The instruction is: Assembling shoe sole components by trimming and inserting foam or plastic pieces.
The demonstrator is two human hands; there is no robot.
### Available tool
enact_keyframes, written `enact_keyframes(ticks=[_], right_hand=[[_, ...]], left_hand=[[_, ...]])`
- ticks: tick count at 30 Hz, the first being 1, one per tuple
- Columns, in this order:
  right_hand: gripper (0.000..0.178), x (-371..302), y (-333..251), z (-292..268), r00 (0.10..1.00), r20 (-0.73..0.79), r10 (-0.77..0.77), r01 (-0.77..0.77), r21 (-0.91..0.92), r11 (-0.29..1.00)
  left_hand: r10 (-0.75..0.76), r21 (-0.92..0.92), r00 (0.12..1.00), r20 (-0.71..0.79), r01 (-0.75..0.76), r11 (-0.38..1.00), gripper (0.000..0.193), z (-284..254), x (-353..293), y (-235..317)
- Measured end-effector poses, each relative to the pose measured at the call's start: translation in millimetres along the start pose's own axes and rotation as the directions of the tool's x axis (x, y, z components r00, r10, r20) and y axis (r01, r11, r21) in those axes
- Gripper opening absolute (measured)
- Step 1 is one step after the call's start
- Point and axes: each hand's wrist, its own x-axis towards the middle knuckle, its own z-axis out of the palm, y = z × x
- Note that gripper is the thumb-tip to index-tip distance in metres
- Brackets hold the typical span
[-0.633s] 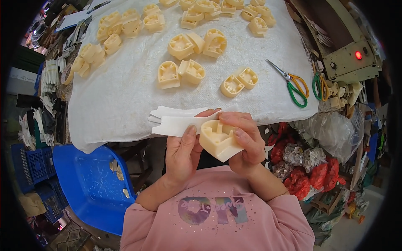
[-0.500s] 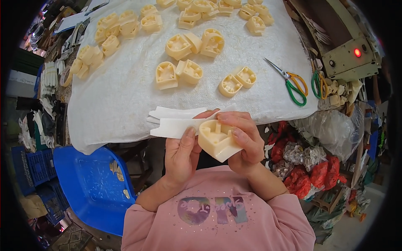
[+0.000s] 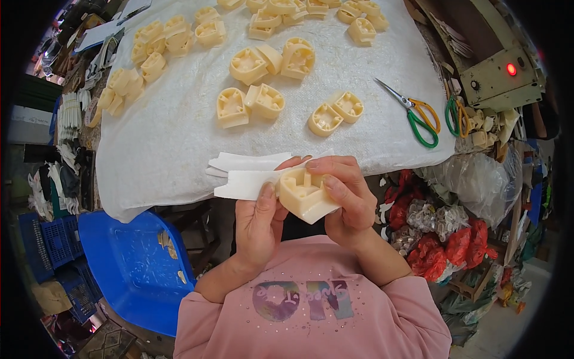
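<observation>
In front of my chest, at the table's near edge, both hands meet at a hollow cream plastic shoe heel (image 3: 306, 205) with small posts inside. My right hand (image 3: 351, 200) grips its right side, thumb and fingers bent over the rim. A white strip (image 3: 242, 185) with a notched end sticks out to the left, pinched in my left hand (image 3: 257, 222) between thumb and fingers. The strip's right end passes behind the heel, where it is hidden. More white strips (image 3: 248, 161) lie on the table edge just beyond.
Several similar cream heels (image 3: 326, 119) stand in groups across the white-covered table (image 3: 179, 128). Scissors (image 3: 412, 107) with green and orange handles lie at the right. A control box (image 3: 499, 84) with a red light stands beyond. A blue tub (image 3: 128, 275) is at lower left, plastic bags (image 3: 445, 251) at right.
The heel and my right hand have shifted slightly left and up, toward my left hand. Both hands keep their hold. The table's contents have moved slightly in the picture together.
</observation>
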Motion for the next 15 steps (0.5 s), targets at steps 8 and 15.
enact_keyframes(ticks=[8,15], right_hand=[[0.05,-4,5,4,0.996,-0.054,-0.073,0.068,-0.084,0.994],[0.039,-1,10,-8,0.996,-0.016,-0.086,0.081,-0.183,0.98]], left_hand=[[0.055,0.145,0.997,-0.052,-0.047,0.988,0.047,7,-5,-6],[0.049,0.238,0.998,-0.036,-0.039,0.971,0.045,0,3,2]])
